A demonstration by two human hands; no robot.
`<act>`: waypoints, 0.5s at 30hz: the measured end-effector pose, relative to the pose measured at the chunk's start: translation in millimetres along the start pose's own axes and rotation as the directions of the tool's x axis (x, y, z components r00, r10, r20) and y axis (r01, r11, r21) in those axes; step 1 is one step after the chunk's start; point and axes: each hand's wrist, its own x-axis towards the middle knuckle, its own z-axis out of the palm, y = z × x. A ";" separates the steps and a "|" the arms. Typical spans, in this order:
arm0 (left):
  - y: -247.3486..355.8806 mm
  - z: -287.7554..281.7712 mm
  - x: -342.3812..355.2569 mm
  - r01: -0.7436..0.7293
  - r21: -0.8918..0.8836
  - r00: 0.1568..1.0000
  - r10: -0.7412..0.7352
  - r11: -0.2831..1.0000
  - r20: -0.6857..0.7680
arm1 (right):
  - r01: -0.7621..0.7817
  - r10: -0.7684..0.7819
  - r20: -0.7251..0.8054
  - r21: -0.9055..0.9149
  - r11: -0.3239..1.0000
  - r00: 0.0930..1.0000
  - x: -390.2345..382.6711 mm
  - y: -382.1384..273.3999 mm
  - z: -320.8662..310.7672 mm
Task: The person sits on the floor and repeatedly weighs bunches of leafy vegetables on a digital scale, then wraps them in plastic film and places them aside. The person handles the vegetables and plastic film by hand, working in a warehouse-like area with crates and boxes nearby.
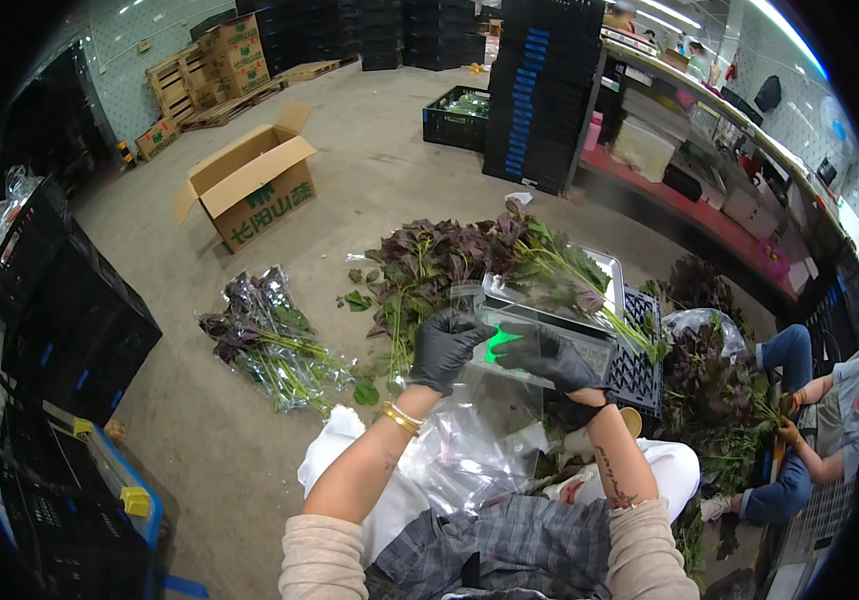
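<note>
At the far left, black crates (80,310) stand stacked, which saves floor space. Right of them, a cardboard box (260,185) sits on the floor with its flaps up, leaving its mouth easy to reach into. Nearer the person, a bagged bunch (275,345) of purple-leaved greens lies on the concrete, set aside from the loose greens (420,265) heaped farther right, perhaps to keep the two apart.

The left hand (445,350), in a black glove, has its fingertips pinched together on a clear bag (467,294), a fine grip that suits such thin film. The bag is in front of the person, above the lap, where more plastic bags (470,440) lie within easy reach of both hands.

Just beside it, apart from the left, the right hand (555,360) stretches its fingers over a green-lit display (503,343). It is blurred, so I cannot tell whether it has closed on any of the film.

Beyond the display, a metal tray (617,272) bears a loose bunch (550,258), its stems pointing back toward the person, handy for lifting. A black plastic crate (650,385) stands just right of the tray. At far right, a co-worker's gloved hands (792,425) hold stems over another leafy pile (715,390).
</note>
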 end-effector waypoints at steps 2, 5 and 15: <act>0.0 -2.8 2.5 0.070 -0.113 0.992 -0.057 0.991 0.111 | -0.003 0.006 -0.287 0.012 1.000 0.958 7.0 4.4 -1.4; 4.9 -5.4 8.3 0.186 -0.133 0.955 -0.147 0.974 0.259 | 0.113 -0.081 -0.282 0.100 0.989 0.956 5.1 4.3 -23.8; 3.6 -13.0 4.9 0.112 -0.008 0.971 -0.108 0.994 0.212 | 0.397 -0.706 -0.004 -0.825 0.402 0.708 -4.1 -34.3 7.6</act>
